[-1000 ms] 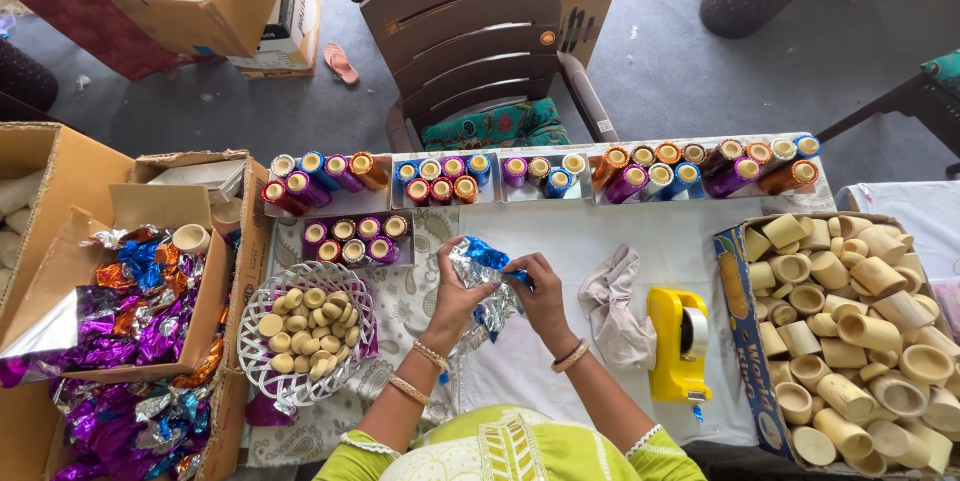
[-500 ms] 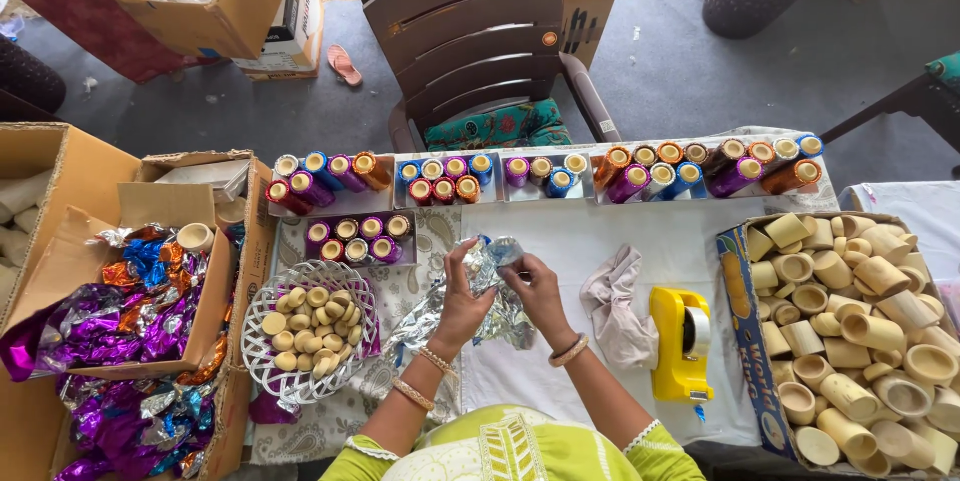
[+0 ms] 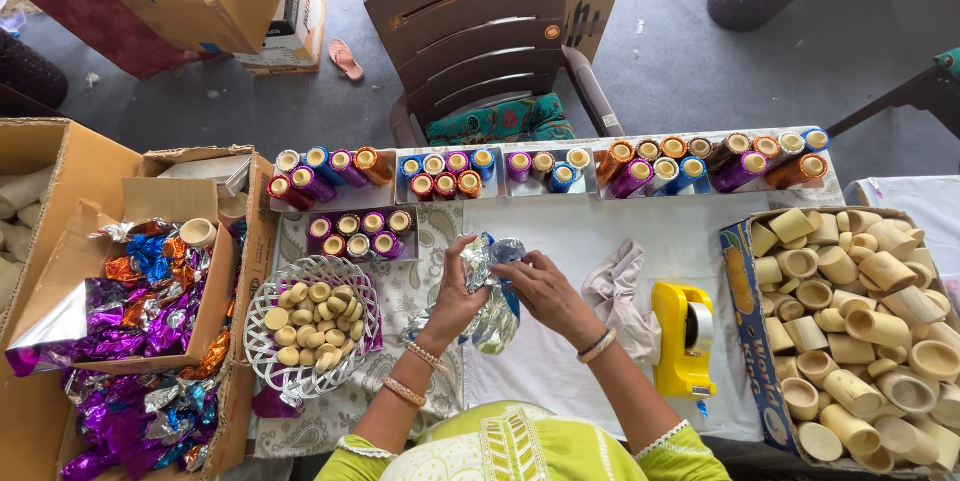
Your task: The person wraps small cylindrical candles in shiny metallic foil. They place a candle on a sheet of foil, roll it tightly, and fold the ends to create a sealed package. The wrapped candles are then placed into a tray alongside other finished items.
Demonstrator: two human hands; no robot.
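Foil sheet (image 3: 492, 286), silver w/ blue, sits pinched between both hands over the white cloth (image 3: 560, 361). Left hand (image 3: 452, 293) curls round its left side, fingers closed on it; right hand (image 3: 540, 291) presses on from the right, fingertips shut on the upper edge. Whatever's inside the foil is hidden, can't tell. Loose foil tail hangs down toward the person.

Relative to the foil: white wire basket (image 3: 310, 326) of small pale discs just left; box of loose coloured foils (image 3: 140, 291) further left. Behind, a small tray of purple-wrapped cups (image 3: 360, 231), then a long row of wrapped cups (image 3: 540, 169) along the far table edge. Right: crumpled cloth (image 3: 615, 291), yellow tape dispenser (image 3: 683, 336), then big box of bare bamboo-coloured cups (image 3: 860, 331).

Progress, my read: many cups wrapped, this wrap half-closed, big box of bare cups left.
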